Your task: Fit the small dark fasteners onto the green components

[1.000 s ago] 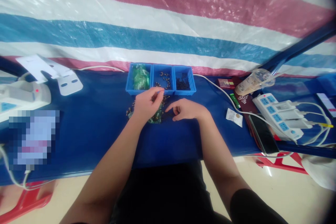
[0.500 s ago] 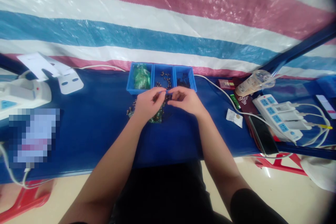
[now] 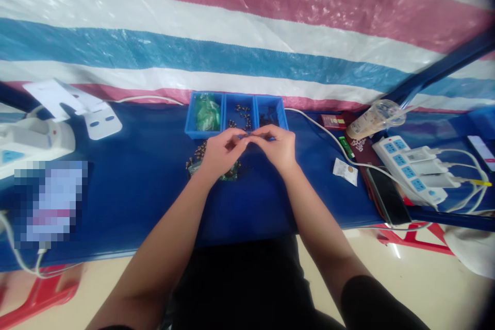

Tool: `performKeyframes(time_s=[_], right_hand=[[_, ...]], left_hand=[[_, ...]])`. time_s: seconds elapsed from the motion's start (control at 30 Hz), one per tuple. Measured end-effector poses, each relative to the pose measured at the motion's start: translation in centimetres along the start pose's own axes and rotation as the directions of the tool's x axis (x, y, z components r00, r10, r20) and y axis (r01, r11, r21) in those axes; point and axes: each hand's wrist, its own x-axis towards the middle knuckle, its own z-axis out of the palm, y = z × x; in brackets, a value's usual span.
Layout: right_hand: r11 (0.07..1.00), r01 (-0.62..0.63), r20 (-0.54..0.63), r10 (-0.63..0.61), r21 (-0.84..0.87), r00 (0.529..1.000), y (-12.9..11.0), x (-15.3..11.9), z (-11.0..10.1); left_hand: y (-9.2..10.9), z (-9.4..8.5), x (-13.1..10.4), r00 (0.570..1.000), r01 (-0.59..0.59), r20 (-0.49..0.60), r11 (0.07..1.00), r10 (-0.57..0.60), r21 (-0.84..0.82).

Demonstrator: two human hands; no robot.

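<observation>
My left hand [image 3: 224, 150] and my right hand [image 3: 276, 147] meet fingertip to fingertip just in front of three blue bins. Both are closed in a pinch; whatever small piece lies between the fingertips is too small to name. Under and beside my left hand lie a green plastic bag [image 3: 231, 173] and a heap of small brassy metal parts [image 3: 198, 151], partly covered by the hand. The left bin [image 3: 187, 125] holds a green plastic bag, the middle bin [image 3: 227, 105] loose brassy parts, and the right bin [image 3: 285, 119] small dark pieces.
At right on the blue table [image 3: 143, 196] are a power strip [image 3: 400, 157] with plugged-in chargers, a phone [image 3: 388, 196], a plastic drink cup [image 3: 373, 119], a small white packet [image 3: 345, 171] and a white cable. White cut-out pieces [image 3: 103, 122] and a blurred-out device [image 3: 58, 201] lie left.
My right hand has moved left and its fingertips now touch those of my left hand, closing the small gap. The bins and the heap stay in place.
</observation>
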Motion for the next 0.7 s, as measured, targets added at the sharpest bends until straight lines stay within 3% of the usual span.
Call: performKeyframes(time_s=[0.37, 0.7], right_hand=[[0.992, 0.116, 0.125, -0.121, 0.041, 0.985, -0.11, 0.18, -0.17], [0.977, 0.165, 0.155, -0.185, 0.133, 0.971, -0.68, 0.3, -0.12]], left_hand=[[-0.03, -0.31, 0.12, 0.998, 0.001, -0.061, 1.0, 0.0, 0.017], [0.63, -0.35, 0.19, 0.998, -0.028, -0.061, 0.999, 0.029, 0.025]])
